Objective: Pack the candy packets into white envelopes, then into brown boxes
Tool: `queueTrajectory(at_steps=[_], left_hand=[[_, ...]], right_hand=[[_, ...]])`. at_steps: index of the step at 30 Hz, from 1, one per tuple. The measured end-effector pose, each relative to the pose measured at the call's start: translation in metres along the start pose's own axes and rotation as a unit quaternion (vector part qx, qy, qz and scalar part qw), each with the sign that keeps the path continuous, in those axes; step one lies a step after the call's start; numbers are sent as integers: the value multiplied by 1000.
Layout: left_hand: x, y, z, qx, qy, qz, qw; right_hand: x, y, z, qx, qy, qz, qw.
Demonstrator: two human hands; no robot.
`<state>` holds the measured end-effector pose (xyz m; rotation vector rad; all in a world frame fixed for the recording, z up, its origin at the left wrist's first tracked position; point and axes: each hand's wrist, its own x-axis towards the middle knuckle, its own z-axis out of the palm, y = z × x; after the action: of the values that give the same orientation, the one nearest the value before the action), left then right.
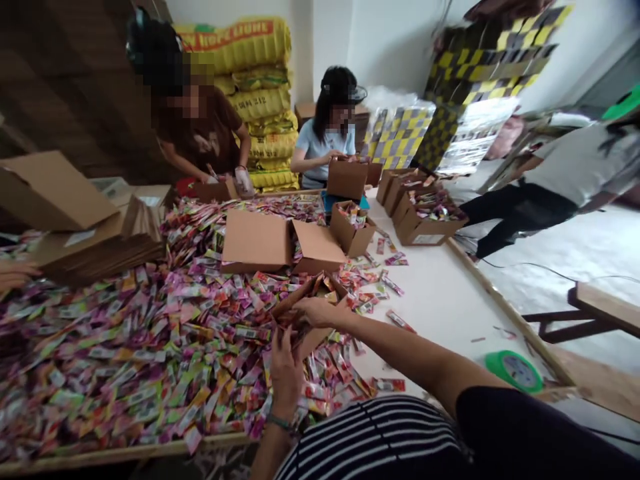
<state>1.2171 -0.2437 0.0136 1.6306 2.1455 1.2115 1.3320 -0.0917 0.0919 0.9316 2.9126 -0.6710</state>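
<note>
A small open cardboard box (320, 339) stands tilted among loose snack packets (195, 347) near the front of the table. My left hand (286, 368) grips its near left side, fingers pointing up along the edge. From the right, my right hand (315, 312) reaches over the box's opening. Its fingertips dip inside among some packets and are partly hidden, so what they hold does not show. Just behind stands another open box with raised flaps (257, 239).
Filled boxes (425, 217) stand at the table's far right, with a smaller filled box (353, 230) nearer. Green tape (514, 371) lies by the right edge. Flattened cartons (100, 253) are stacked left. Two people work across the table; another person stands right, beside a wooden bench (605, 307).
</note>
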Motion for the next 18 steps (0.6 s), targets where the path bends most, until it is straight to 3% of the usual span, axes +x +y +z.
queueTrajectory(at_steps=[4, 6, 11, 15, 18], left_hand=[[17, -7, -10, -74, 17, -94, 993], [26, -11, -13, -98, 27, -133, 986], [43, -26, -13, -175, -41, -171, 969], [48, -29, -17, -239, -102, -159, 952], [42, -24, -21, -228, -124, -144, 955]], right_hand=[[-42, 4, 21, 59, 230, 41, 970], [-60, 8, 44, 82, 286, 88, 951], [-78, 25, 95, 212, 267, 165, 926], [-81, 40, 101, 319, 269, 217, 883], [-79, 47, 96, 355, 283, 230, 861]])
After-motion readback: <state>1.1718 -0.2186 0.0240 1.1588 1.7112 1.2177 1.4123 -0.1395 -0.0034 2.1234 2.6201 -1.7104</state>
